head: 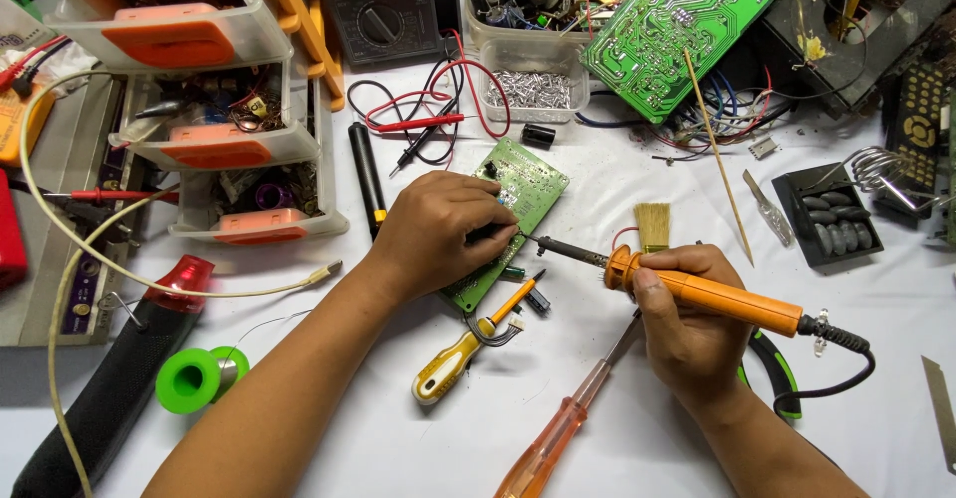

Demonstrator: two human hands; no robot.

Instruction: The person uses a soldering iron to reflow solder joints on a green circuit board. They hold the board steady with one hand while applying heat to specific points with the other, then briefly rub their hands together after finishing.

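On the white desk (617, 199), the left hand (438, 234) presses down on a small green circuit board (518, 194), its grip closed over the board's lower half. The board's long axis runs from lower left to upper right. Just right of it, the right hand (687, 324) is clenched around an orange soldering iron (717, 299). The iron lies nearly level, its tip pointing left and slightly up, touching the board beside the left fingers.

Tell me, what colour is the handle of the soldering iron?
Orange, on the soldering iron's plastic handle in the right hand, shown in the head view.
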